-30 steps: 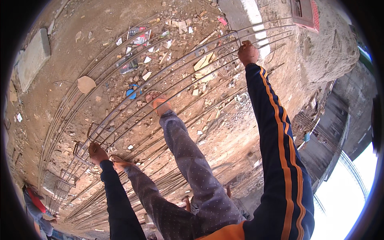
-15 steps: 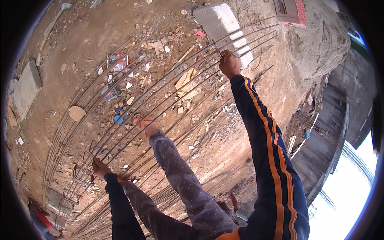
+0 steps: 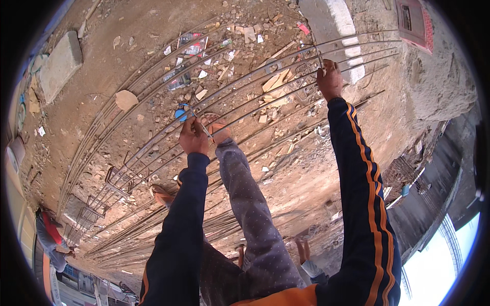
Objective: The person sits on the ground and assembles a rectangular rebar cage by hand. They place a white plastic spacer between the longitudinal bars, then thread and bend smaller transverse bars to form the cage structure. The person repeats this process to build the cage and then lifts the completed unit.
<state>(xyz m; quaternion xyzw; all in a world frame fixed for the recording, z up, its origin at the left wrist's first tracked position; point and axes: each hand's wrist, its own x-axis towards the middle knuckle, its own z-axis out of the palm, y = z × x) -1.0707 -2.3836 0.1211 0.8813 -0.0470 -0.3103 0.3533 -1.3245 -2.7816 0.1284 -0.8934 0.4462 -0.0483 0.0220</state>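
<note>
Long steel rebars (image 3: pixel 245 80) run across the view from lower left to upper right, above the littered ground. My left hand (image 3: pixel 194 136) is closed around a thin bent steel stirrup (image 3: pixel 205 128) that crosses the bars near my foot. Farther right, my right hand (image 3: pixel 330 80) is closed on another stirrup (image 3: pixel 319 55), which also sits across the bars. The fingers partly hide both stirrups. Several square stirrups (image 3: pixel 116 181) surround the bars at the lower left, and a bunch of loose stirrups (image 3: pixel 306 81) lies beneath them near my right hand.
My sandalled foot (image 3: pixel 219 131) stands under the bars. More rebars (image 3: pixel 178 227) lie nearer my legs. A concrete slab (image 3: pixel 332 25) is at the upper right, a concrete block (image 3: pixel 61 66) at the far left. Another person (image 3: pixel 50 237) is at the lower left. Rubble and scraps litter the soil.
My left hand has moved right and up along the bars, from the grouped stirrups to a stirrup near my foot. My right hand still grips its stirrup. The whole view has shifted.
</note>
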